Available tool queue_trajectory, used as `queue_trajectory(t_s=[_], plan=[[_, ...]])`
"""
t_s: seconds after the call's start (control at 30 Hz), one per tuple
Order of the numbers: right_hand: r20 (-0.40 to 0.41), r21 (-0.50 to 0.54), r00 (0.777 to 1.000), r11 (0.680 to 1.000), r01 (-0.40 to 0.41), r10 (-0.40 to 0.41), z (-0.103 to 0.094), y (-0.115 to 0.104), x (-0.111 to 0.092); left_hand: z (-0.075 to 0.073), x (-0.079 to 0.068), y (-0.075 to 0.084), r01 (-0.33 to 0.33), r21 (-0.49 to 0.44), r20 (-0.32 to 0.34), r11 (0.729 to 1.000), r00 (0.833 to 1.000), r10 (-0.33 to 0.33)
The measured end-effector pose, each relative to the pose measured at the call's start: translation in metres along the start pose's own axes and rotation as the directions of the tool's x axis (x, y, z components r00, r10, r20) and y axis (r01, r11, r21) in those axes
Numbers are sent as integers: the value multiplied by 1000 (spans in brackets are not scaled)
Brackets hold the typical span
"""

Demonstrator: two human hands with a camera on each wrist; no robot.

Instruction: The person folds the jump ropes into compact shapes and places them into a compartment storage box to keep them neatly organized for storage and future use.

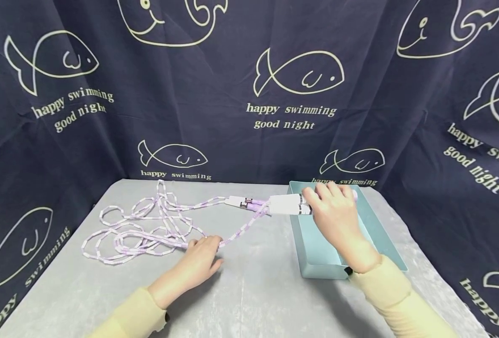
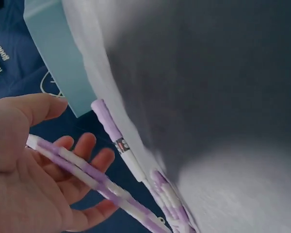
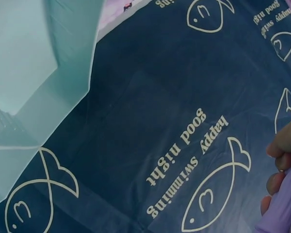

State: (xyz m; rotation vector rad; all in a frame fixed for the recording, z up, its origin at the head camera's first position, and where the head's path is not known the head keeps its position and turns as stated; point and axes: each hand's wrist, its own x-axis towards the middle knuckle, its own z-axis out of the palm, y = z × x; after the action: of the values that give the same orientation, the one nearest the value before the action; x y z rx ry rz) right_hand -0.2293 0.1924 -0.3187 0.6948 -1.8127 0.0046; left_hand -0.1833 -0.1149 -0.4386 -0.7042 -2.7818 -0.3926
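Observation:
A purple-and-white beaded jump rope has its two handles point(image 1: 285, 205) bundled in my right hand point(image 1: 335, 213), raised over the light blue box. In the right wrist view the fingers curl round a purple grip point(image 3: 281, 204). From those handles the beaded cord point(image 1: 245, 227) runs down leftward to my left hand point(image 1: 200, 258). The cord point(image 2: 94, 179) crosses the left palm, with thumb apart and fingers loosely bent beside it. A second pair of handles point(image 1: 236, 202), white and purple, lies on the table behind. Loops of beaded cord point(image 1: 143, 232) spread out at the left.
The light blue open box point(image 1: 323, 271) stands at the right of the grey table point(image 1: 249, 291), under my right hand. A dark blue curtain point(image 1: 232, 94) with fish drawings hangs behind and at both sides.

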Motion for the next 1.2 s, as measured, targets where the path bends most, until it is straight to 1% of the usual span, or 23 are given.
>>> queue_trajectory(t_s=[0.1,0.2,0.3,0.43,0.6,0.67,0.8,0.87,0.93,1.07,1.13,1.2], plan=[[17,-4,1000,1000,-14,14,1,3,-4,0,-3,-5,-38,43,-10,998,999,39],[32,-11,999,1000,-18,18,3,4,-8,-3,-5,-8,-82,89,-36,993,996,85],[38,-16,999,1000,-19,19,6,3,-11,-10,-4,-9,-146,109,-89,983,984,156],[39,-23,999,1000,-11,12,9,0,-14,-23,1,-7,-240,112,-156,964,954,255],[57,-39,998,999,14,-12,12,-4,-16,-41,6,0,-305,136,-186,942,927,327],[73,-54,997,998,37,-33,13,-5,-17,-49,9,4,-336,142,-206,931,910,359],[116,-79,989,992,102,-92,14,-8,-19,-64,18,13,-398,147,-257,906,869,423],[140,-74,983,989,130,-119,14,-10,-20,-72,24,19,-423,140,-272,895,853,446],[163,-61,977,987,149,-137,14,-12,-20,-79,29,25,-440,131,-278,888,844,459],[197,-29,967,986,167,-158,15,-16,-20,-91,42,38,-457,114,-280,882,837,470],[200,-18,966,985,172,-165,16,-18,-18,-96,50,44,-453,111,-282,885,839,465],[192,-5,966,985,175,-171,17,-20,-17,-100,57,50,-439,95,-276,893,851,447]])
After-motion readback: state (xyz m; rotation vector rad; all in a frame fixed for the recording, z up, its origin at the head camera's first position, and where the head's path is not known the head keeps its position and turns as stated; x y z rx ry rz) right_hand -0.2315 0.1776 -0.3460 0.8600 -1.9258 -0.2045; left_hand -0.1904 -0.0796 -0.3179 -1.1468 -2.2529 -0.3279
